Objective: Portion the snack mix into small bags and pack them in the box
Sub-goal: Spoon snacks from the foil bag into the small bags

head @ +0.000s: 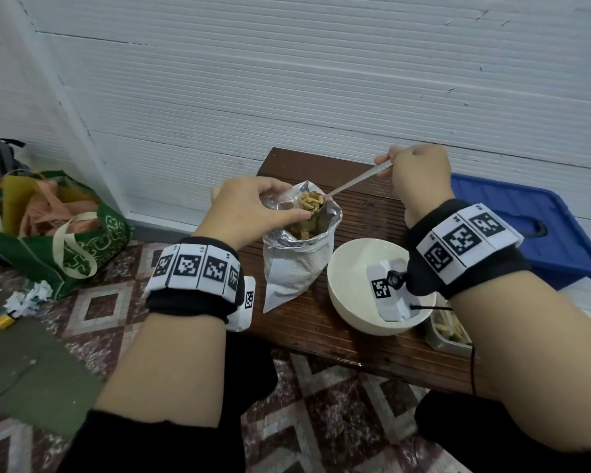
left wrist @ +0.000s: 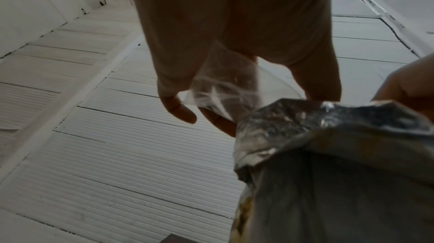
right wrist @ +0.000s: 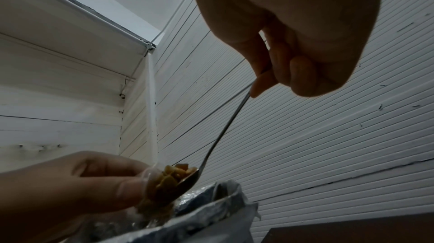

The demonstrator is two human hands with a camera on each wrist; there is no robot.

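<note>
A silver foil snack bag point(head: 299, 254) stands open on the wooden bench point(head: 321, 322), with snack mix showing inside. My left hand point(head: 249, 209) pinches a small clear plastic bag point(left wrist: 225, 87) open just over the foil bag's mouth point(left wrist: 305, 117). My right hand point(head: 420, 175) grips the handle of a metal spoon point(head: 355, 180). The spoon's bowl point(right wrist: 185, 176) is heaped with snack mix point(head: 310, 200) and sits at the small clear bag's point(right wrist: 150, 178) opening, beside my left hand's thumb point(right wrist: 126, 187).
A cream bowl point(head: 348, 268) sits right of the foil bag, under my right wrist. A metal tin point(head: 447, 331) with snacks is at the bench's right end. A blue plastic box lid point(head: 526, 220) lies further right. A green tote bag point(head: 58, 233) is on the tiled floor, left.
</note>
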